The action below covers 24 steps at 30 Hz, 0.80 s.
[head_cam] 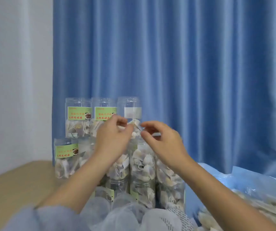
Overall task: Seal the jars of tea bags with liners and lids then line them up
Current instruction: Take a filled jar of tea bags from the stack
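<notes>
Clear plastic jars of tea bags stand stacked in tiers against a blue curtain, some with green labels (79, 113). Above the mouth of a filled middle jar (143, 162), a tea bag (135, 125) hangs between both hands. My left hand (114, 137) pinches its left side with curled fingers. My right hand (164, 141) closes index finger and thumb on its right edge. A back-row jar with a white label (132, 112) stands just behind the tea bag. The jar's rim is hidden by my hands.
Pale round jar tops (122, 215) crowd the near foreground between my forearms. A blue plastic bag of loose tea bags (254, 204) lies at the lower right. A tan surface (15, 182) extends to the left, beside a white wall.
</notes>
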Tool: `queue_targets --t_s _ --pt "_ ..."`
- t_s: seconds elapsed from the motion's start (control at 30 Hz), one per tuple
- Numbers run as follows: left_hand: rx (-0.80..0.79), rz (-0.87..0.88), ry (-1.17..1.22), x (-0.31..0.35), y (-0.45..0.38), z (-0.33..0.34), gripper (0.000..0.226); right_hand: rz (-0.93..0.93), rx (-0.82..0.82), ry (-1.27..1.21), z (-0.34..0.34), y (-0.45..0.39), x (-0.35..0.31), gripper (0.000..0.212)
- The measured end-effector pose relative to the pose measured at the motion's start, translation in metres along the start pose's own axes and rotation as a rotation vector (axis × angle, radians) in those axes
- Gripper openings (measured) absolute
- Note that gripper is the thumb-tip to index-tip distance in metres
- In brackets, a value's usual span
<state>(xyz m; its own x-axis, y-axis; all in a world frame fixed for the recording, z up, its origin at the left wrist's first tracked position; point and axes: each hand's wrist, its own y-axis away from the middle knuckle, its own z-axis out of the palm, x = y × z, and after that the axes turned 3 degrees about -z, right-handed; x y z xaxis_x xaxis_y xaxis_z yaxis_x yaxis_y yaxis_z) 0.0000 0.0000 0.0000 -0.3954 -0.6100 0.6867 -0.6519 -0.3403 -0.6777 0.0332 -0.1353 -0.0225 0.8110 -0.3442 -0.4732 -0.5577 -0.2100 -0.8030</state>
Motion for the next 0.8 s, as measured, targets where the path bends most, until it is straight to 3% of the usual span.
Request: queue_targets --t_s 0.07,0.17,0.23,0.37,0.47,0.6,0.7,0.8 --pt "-0.012 -0.060 -0.038 -0.003 -0.033 0.019 0.028 0.136 0.091 0.056 0.018 -0.041 0.012 0.036" --pt "-0.076 -0.149 -0.059 -0.014 -0.077 0.041 0.043 0.383 0.058 0.009 0.037 -0.096 0.032 0.081" --pt "-0.111 -0.182 -0.025 -0.025 -0.094 0.051 0.048 0.453 0.009 -0.040 0.047 -0.116 0.046 0.104" --pt "-0.044 -0.224 0.109 -0.038 -0.110 0.061 0.048 0.515 -0.077 -0.171 0.060 -0.143 0.069 0.125" --pt "-0.065 -0.259 0.212 -0.041 -0.108 0.066 0.050 0.519 -0.138 -0.183 0.071 -0.146 0.080 0.120" --pt "-0.027 -0.237 0.346 -0.033 -0.100 0.065 0.046 0.428 0.000 -0.114 0.070 -0.136 0.080 0.079" --pt "-0.009 -0.149 0.355 -0.024 -0.083 0.054 0.057 0.366 0.109 -0.201 0.052 -0.120 0.064 0.079" --pt "-0.049 -0.060 0.389 -0.015 -0.055 0.035 0.067 0.285 0.101 -0.205 0.027 -0.092 0.037 0.087"
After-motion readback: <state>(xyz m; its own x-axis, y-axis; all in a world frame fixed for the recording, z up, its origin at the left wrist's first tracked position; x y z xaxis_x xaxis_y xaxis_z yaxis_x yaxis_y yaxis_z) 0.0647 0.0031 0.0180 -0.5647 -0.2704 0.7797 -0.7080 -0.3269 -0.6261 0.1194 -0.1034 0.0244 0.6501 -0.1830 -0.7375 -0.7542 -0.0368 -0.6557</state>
